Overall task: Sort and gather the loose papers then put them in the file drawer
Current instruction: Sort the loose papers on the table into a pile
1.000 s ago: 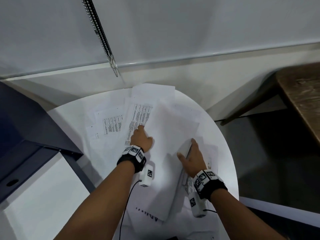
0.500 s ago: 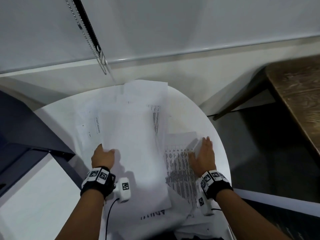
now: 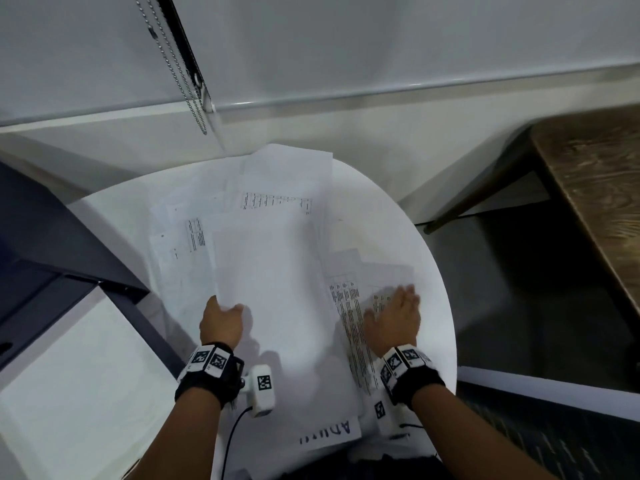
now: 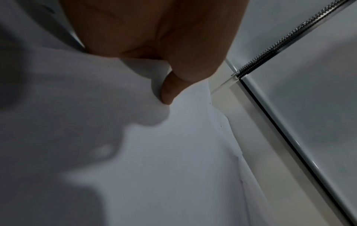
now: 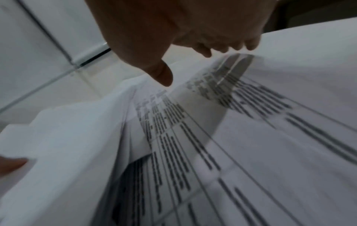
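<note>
Stage: the gathering step is judged to be under way; the sorting is far from finished, and nothing is seen filed.
Round table (image 3: 408,237): taken here as the landmark; its white top is covered over most of its middle by loose papers (image 3: 263,209), overlapping at odd angles.
Left hand (image 3: 221,322): placed at the near-left part of the table; a large blank sheet (image 3: 277,289) is pinched at its near-left corner, thumb on top and fingers curled beneath, as the left wrist view shows. That sheet is lifted slightly above the pile.
Right hand (image 3: 393,318): laid flat with straight fingers on a printed sheet (image 3: 349,306) at the near-right part of the table; it is pressed or slid, not grasped. In the right wrist view the fingers are seen extended over the lined print.
Hands: held apart, one on each side of the blank sheet.
Done: a rough heap is formed toward the table's centre; a sheet with large lettering (image 3: 329,434) lies at the near edge.
Left: stray sheets at the far and left parts of the table are yet to be squared into one stack, and the whole is yet to be carried off.
File drawer: cannot be identified with certainty; dark furniture (image 3: 41,237) stands to the left of the table.
Wooden table (image 3: 595,188): stands to the right, well apart.
</note>
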Available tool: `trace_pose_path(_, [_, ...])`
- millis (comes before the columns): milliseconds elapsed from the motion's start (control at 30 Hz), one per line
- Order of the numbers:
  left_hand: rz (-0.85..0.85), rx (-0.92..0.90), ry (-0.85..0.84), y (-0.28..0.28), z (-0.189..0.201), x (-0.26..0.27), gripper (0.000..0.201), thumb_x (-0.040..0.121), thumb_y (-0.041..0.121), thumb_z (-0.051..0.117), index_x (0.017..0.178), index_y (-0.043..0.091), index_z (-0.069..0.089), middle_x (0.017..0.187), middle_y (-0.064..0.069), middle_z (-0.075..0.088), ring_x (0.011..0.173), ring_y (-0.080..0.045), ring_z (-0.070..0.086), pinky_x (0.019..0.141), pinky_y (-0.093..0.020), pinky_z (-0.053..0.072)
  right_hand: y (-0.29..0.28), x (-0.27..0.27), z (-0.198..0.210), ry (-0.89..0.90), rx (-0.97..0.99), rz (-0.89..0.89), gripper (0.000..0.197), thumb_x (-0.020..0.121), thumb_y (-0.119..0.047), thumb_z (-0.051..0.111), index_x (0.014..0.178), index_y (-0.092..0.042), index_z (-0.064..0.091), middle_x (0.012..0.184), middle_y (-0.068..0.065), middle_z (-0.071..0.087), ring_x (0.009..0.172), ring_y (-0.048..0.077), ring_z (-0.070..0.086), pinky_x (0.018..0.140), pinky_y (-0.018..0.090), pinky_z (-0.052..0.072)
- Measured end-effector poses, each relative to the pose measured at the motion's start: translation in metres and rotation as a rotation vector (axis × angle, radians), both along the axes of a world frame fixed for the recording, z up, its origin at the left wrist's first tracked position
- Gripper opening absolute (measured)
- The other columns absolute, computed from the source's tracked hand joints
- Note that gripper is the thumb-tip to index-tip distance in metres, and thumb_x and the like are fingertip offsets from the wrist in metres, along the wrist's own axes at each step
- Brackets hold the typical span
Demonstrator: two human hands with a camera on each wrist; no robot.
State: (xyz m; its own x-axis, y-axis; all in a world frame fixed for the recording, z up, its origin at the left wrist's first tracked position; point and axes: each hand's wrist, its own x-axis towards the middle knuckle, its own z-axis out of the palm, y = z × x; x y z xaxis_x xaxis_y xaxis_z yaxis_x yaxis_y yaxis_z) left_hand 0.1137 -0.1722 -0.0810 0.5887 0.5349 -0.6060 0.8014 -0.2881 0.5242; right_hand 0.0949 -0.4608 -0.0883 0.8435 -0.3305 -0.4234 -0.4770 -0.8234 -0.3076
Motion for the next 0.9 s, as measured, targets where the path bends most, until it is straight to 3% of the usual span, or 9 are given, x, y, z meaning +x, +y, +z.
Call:
trace_pose_path(167, [-0.115, -0.015, 0.011, -0.019, 0.001, 0.001, 0.06, 0.096, 0.02, 0.053, 0.149, 0.007, 0.028, 0.143, -0.017, 0.047, 0.131, -0.037, 0.045, 0.107, -0.043, 0.035, -0.001, -0.014, -0.01, 0.088, 0.021, -0.028, 0.098, 0.085, -0.053, 0.055, 0.152, -0.003, 0.004, 0.16, 0.022, -0.013, 0.148, 0.04, -0.009, 0.121, 0.052, 0.008])
trace_pose_path(267, [-0.189, -0.026, 0.017, -0.034, 0.001, 0.002, 0.054, 0.094, 0.019, 0.053, 0.144, 0.005, 0.036, 0.132, -0.02, 0.055, 0.121, -0.038, 0.053, 0.103, -0.043, 0.042, 0.0, -0.01, -0.011, 0.042, 0.072, -0.068, 0.094, 0.081, -0.048, 0.063, 0.152, -0.01, 0.014, 0.16, 0.025, -0.008, 0.148, 0.043, -0.007, 0.12, 0.05, 0.006])
trace_pose_path(367, [-0.244, -0.044, 0.024, -0.054, 0.003, 0.005, 0.054, 0.093, 0.019, 0.054, 0.143, 0.006, 0.038, 0.127, -0.017, 0.057, 0.116, -0.036, 0.055, 0.099, -0.042, 0.044, -0.009, -0.011, -0.006, -0.013, 0.096, -0.132, 0.09, 0.079, -0.041, 0.068, 0.15, -0.016, 0.02, 0.16, 0.019, 0.008, 0.147, 0.039, 0.008, 0.119, 0.05, 0.017])
trace_pose_path(467, [-0.311, -0.063, 0.043, -0.074, 0.007, 0.009, 0.06, 0.094, 0.021, 0.055, 0.148, 0.008, 0.033, 0.131, -0.015, 0.054, 0.121, -0.035, 0.053, 0.099, -0.04, 0.042, -0.019, -0.009, 0.001, -0.05, 0.08, -0.286, 0.092, 0.073, -0.038, 0.075, 0.147, -0.021, 0.023, 0.151, 0.011, 0.027, 0.135, 0.035, 0.031, 0.104, 0.054, 0.037])
trace_pose_path(600, [-0.363, -0.096, 0.062, -0.082, 0.01, 0.009, 0.063, 0.093, 0.023, 0.057, 0.149, 0.008, 0.032, 0.142, -0.014, 0.048, 0.129, -0.034, 0.047, 0.106, -0.042, 0.037, -0.028, -0.007, 0.001, 0.031, 0.146, -0.452, 0.102, 0.066, -0.034, 0.084, 0.146, -0.016, 0.023, 0.14, 0.017, 0.037, 0.127, 0.039, 0.041, 0.1, 0.052, 0.042])
trace_pose_path(667, [-0.327, -0.095, 0.037, -0.073, 0.007, 0.01, 0.061, 0.089, 0.024, 0.061, 0.145, 0.009, 0.039, 0.141, -0.014, 0.05, 0.128, -0.035, 0.048, 0.109, -0.046, 0.038, -0.033, -0.009, 0.001, -0.006, 0.221, -0.519, 0.088, 0.064, -0.028, 0.085, 0.137, -0.012, 0.037, 0.128, 0.017, 0.05, 0.114, 0.037, 0.053, 0.095, 0.046, 0.05])
trace_pose_path(767, [-0.252, -0.034, -0.021, -0.044, -0.001, 0.012, 0.057, 0.081, 0.025, 0.06, 0.136, 0.013, 0.049, 0.133, -0.012, 0.059, 0.12, -0.035, 0.056, 0.104, -0.05, 0.045, -0.045, -0.013, 0.003, 0.018, 0.321, -0.482, 0.047, 0.073, -0.022, 0.077, 0.112, -0.006, 0.055, 0.105, 0.01, 0.064, 0.093, 0.03, 0.062, 0.077, 0.033, 0.051])
trace_pose_path(833, [-0.22, -0.008, -0.055, -0.028, 0.001, 0.014, 0.05, 0.083, 0.019, 0.06, 0.132, 0.014, 0.053, 0.127, -0.01, 0.064, 0.114, -0.034, 0.06, 0.101, -0.047, 0.047, -0.052, -0.015, 0.003, 0.036, 0.34, -0.38, 0.029, 0.078, -0.024, 0.073, 0.095, -0.004, 0.062, 0.093, 0.011, 0.069, 0.085, 0.03, 0.066, 0.072, 0.035, 0.055])
trace_pose_path(900, [-0.204, 0.01, -0.085, -0.018, 0.009, 0.013, 0.047, 0.086, 0.016, 0.061, 0.133, 0.013, 0.054, 0.128, -0.01, 0.063, 0.116, -0.034, 0.059, 0.103, -0.044, 0.045, -0.057, -0.016, 0.006, -0.02, 0.362, -0.326, 0.026, 0.081, -0.027, 0.071, 0.089, -0.003, 0.062, 0.086, 0.012, 0.07, 0.081, 0.032, 0.068, 0.069, 0.037, 0.056])
